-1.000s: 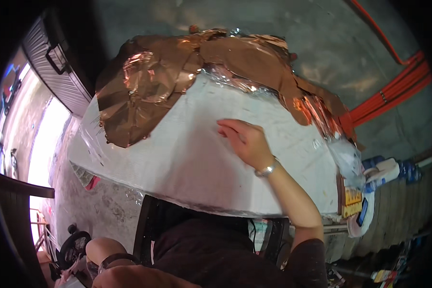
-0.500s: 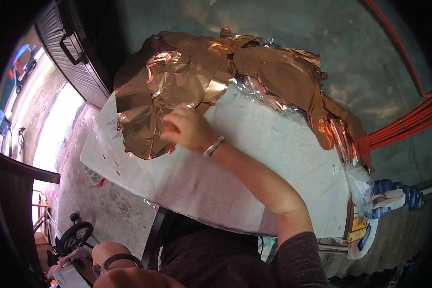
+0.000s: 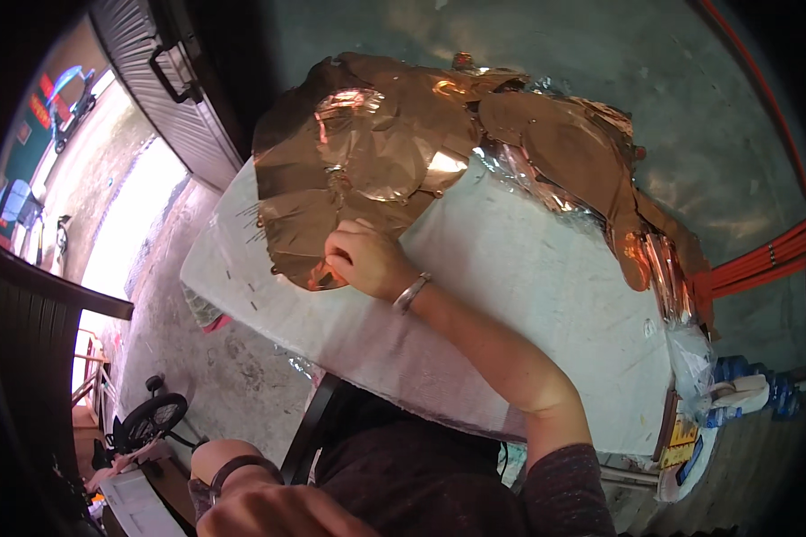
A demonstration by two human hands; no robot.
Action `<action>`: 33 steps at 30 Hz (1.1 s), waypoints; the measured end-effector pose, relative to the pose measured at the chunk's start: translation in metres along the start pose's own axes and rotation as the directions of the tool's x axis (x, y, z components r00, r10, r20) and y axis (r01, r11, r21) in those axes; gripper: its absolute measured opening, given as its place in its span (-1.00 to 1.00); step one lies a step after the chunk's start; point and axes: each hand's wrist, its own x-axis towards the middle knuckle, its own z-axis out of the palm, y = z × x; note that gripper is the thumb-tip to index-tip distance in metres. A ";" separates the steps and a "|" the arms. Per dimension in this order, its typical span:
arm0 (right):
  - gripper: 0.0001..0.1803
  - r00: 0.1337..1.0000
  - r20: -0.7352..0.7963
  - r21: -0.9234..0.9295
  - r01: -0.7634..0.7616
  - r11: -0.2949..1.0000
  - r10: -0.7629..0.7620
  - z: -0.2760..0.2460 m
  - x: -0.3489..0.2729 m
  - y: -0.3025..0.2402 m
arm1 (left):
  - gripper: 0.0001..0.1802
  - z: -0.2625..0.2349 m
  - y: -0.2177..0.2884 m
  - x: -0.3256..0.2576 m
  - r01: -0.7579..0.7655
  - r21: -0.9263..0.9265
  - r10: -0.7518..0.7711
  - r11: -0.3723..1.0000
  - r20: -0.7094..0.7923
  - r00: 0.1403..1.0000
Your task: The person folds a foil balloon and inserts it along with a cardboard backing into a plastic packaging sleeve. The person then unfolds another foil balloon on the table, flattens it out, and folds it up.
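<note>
Spreading beneath the right hand [image 3: 367,255] and well out to its right, a white-covered counter [image 3: 510,295] carries everything within reach. The copper-coloured foil sheet [image 3: 367,152] lies directly beyond that hand and to its left, creased and shiny, its near edge under the fingertips. A second foil spread [image 3: 569,152], made of overlapping pieces, lies apart from the hand, farther off to its right, and runs down along the counter's far edge; clear film shows along its inner side. Up and left of the hand, off the counter, stands a ribbed metal door [image 3: 166,80]; well to the right runs a bundle of orange pipes [image 3: 761,264]. A spoked wheel [image 3: 152,421] is on the floor, left of the hand and nearer the body.

The right hand is narrow, fingers bent toward the thumb at the sheet's edge; whether they pinch the foil cannot be told. Nearer the body, the left hand [image 3: 278,506] is cut off by the lower edge, so its grip is unclear.

Far to the right of the right hand, a clear plastic bag [image 3: 690,358] slumps at the counter's end, contents unreadable. Blue bottles [image 3: 784,394] stand past it, and yellow boxes [image 3: 681,445] sit nearer the body. Smallest, a silver bracelet [image 3: 412,293] rings the right wrist.
</note>
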 end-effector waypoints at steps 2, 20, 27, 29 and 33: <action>-0.83 0.993 0.097 0.074 -0.070 0.995 0.063 -0.009 -0.003 -0.007 | -0.48 -0.012 0.008 -0.019 0.081 0.032 -0.082 0.996 0.052 0.995; -0.53 0.990 0.103 -0.043 0.100 0.994 -0.096 -0.006 -0.017 -0.018 | -0.35 -0.039 -0.021 -0.094 0.280 0.157 0.023 0.947 -0.902 0.431; -0.82 0.982 -0.008 -0.270 0.180 0.946 -0.189 0.010 -0.015 -0.026 | -0.63 -0.050 0.019 -0.177 0.634 0.578 0.473 0.514 -0.808 0.352; -0.87 0.981 -0.042 -0.298 0.168 0.940 -0.188 0.016 -0.014 -0.025 | -0.79 -0.050 0.024 -0.195 0.659 0.568 0.441 0.493 -0.816 0.374; -0.92 0.992 -0.116 -0.218 0.030 0.975 -0.056 0.018 -0.011 -0.029 | -0.89 -0.052 0.010 -0.196 0.675 0.449 0.342 0.585 -0.892 0.297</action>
